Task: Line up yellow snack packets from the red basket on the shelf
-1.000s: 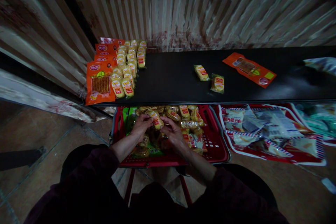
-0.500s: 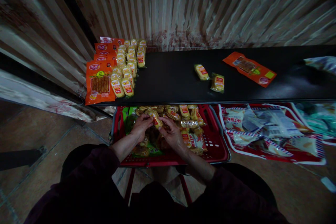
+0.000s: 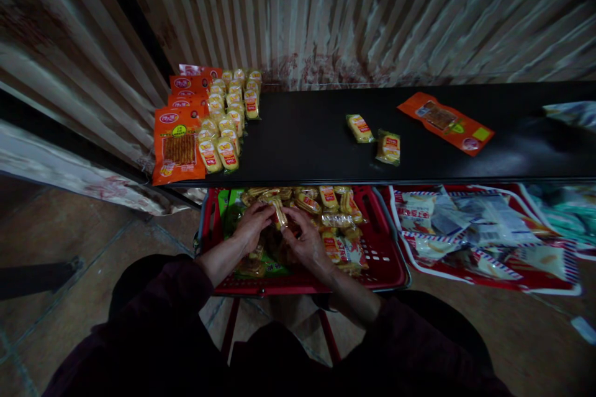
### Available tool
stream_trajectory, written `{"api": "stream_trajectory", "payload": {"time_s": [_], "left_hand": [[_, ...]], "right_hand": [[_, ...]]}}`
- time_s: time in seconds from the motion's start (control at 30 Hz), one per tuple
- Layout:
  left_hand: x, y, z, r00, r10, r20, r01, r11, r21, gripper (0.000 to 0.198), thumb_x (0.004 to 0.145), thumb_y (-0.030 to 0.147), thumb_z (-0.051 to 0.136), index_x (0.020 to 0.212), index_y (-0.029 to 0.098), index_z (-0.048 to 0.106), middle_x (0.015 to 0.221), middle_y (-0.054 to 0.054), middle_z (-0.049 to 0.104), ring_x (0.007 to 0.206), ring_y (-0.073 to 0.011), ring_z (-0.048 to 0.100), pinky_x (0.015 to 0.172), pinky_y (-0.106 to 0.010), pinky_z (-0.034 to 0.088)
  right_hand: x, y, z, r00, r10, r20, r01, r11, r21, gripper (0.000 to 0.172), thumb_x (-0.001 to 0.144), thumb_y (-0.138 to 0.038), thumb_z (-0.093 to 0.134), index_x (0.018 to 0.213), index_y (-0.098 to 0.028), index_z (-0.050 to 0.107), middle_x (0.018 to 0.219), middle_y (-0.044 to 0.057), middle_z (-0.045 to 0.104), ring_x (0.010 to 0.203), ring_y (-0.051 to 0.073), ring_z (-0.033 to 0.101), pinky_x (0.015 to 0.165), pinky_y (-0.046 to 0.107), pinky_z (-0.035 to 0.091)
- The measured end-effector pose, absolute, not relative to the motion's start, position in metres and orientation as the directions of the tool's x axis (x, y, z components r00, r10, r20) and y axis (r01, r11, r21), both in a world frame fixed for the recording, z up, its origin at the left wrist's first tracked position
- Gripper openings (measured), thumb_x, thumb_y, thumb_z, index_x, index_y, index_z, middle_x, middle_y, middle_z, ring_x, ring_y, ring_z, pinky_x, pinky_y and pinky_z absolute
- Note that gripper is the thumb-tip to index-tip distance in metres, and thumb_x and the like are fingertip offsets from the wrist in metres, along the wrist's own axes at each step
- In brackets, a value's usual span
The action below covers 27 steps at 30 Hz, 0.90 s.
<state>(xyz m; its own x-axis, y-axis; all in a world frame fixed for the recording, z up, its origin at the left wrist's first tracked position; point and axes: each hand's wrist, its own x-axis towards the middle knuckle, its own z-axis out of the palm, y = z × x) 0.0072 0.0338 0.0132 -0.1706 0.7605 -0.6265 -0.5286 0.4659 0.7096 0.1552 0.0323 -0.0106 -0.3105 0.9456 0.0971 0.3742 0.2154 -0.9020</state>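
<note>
Over the near left part of the red basket (image 3: pixel 377 260), the left hand (image 3: pixel 250 227) and right hand (image 3: pixel 305 240) together pinch one yellow snack packet (image 3: pixel 279 211) above the heaped packets (image 3: pixel 328 198).

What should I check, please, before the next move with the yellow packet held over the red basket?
1. Grip on the yellow packet: ok. The left hand and right hand pinch it from either side.
2. Packet free of the pile in the red basket: cannot tell. It sits just above other packets.
3. Room on the black shelf: ok. Dark surface shows between the packet rows at its left end and the two loose packets.
4. Rows in line: ok. They lie side by side next to the orange bags.
5. Wrapper intact: cannot tell. It is too dim and too small to see.
</note>
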Motion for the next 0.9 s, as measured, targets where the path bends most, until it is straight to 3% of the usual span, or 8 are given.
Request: {"api": "stream_trajectory", "payload": {"time_s": [0.3, 0.43, 0.63, 0.77, 0.9], "left_hand": [[0.0101, 0.0348, 0.02, -0.17, 0.755, -0.634, -0.573, 0.448, 0.687, 0.016, 0.062, 0.018, 0.073, 0.073, 0.016, 0.062, 0.083, -0.005, 0.067, 0.08, -0.0147, 0.06, 0.076, -0.028, 0.044], [0.0103, 0.0361, 0.0192, -0.149, 0.729, -0.668, -0.618, 0.459, 0.638, 0.008, 0.067, 0.013, 0.066, 0.073, 0.015, 0.061, 0.078, -0.004, 0.067, 0.076, -0.0135, 0.061, 0.071, -0.024, 0.045], [0.0107, 0.0374, 0.0181, -0.175, 0.65, -0.74, -0.7, 0.447, 0.557, 0.013, 0.071, 0.006, 0.061, 0.079, 0.016, 0.057, 0.07, 0.0, 0.063, 0.061, -0.01, 0.058, 0.062, -0.023, 0.045], [0.0102, 0.037, 0.0201, -0.138, 0.655, -0.743, -0.694, 0.471, 0.544, 0.004, 0.076, 0.011, 0.059, 0.078, 0.014, 0.06, 0.073, -0.004, 0.066, 0.064, -0.0108, 0.06, 0.061, -0.022, 0.046], [0.0101, 0.0377, 0.0199, -0.138, 0.674, -0.725, -0.709, 0.444, 0.547, 0.008, 0.073, 0.007, 0.06, 0.077, 0.013, 0.062, 0.076, -0.005, 0.068, 0.067, -0.0121, 0.062, 0.063, -0.023, 0.048]], "right_hand": [[0.1554, 0.0312, -0.0032, -0.345, 0.937, 0.053, 0.276, 0.155, -0.949, 0.047, 0.085, -0.029, 0.051, 0.132, -0.023, 0.044, 0.123, 0.01, 0.061, 0.113, 0.023, 0.058, 0.1, 0.046, 0.044], [0.1552, 0.0298, -0.0008, -0.37, 0.927, 0.059, 0.253, 0.161, -0.954, 0.045, 0.086, -0.027, 0.049, 0.131, -0.022, 0.045, 0.121, 0.009, 0.064, 0.116, 0.023, 0.056, 0.105, 0.047, 0.039], [0.154, 0.028, -0.0002, -0.41, 0.911, 0.03, 0.192, 0.119, -0.974, 0.042, 0.088, -0.025, 0.044, 0.13, -0.023, 0.046, 0.125, 0.009, 0.061, 0.119, 0.021, 0.055, 0.105, 0.045, 0.04], [0.1539, 0.0287, -0.002, -0.418, 0.908, 0.031, 0.176, 0.114, -0.978, 0.041, 0.088, -0.024, 0.043, 0.13, -0.023, 0.047, 0.127, 0.009, 0.06, 0.121, 0.02, 0.053, 0.107, 0.045, 0.039], [0.1534, 0.0292, -0.0053, -0.376, 0.926, 0.041, 0.157, 0.107, -0.982, 0.041, 0.087, -0.025, 0.045, 0.128, -0.024, 0.049, 0.127, 0.008, 0.059, 0.12, 0.02, 0.054, 0.106, 0.044, 0.041]]}}
